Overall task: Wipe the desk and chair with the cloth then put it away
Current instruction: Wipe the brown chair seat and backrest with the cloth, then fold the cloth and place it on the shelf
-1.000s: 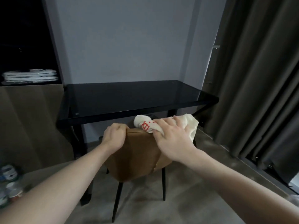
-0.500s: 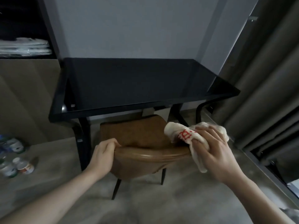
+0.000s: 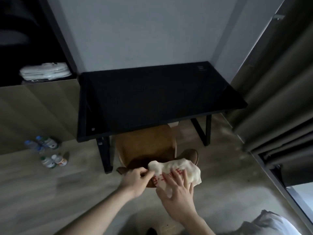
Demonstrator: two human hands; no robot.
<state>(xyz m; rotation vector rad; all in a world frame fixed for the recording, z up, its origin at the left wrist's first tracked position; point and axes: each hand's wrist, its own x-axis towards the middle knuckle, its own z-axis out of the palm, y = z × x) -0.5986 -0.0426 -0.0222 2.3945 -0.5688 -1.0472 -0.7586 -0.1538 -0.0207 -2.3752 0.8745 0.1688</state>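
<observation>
Cloth [image 3: 176,172] lies bunched on the chair [image 3: 145,146] back's top edge, under the right hand [image 3: 177,192], whose splayed fingers press it flat. Left hand [image 3: 135,179] pinches the cloth's near-left edge. Half a second ago that grip clutched the chair back alone, and the right hand wiped further right; the table [image 3: 152,99] stands beyond.

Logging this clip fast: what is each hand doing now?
Left hand: gripping the chair back.
Right hand: open, fingers spread, pressing the cloth.

Your right hand [image 3: 177,195] pressed the cloth [image 3: 176,170] on the chair [image 3: 145,146]; your left hand [image 3: 135,180] gripped just left; the desk [image 3: 152,99] stood beyond; bottles [image 3: 47,151] lay far left; curtains [image 3: 279,92] hung right.
</observation>
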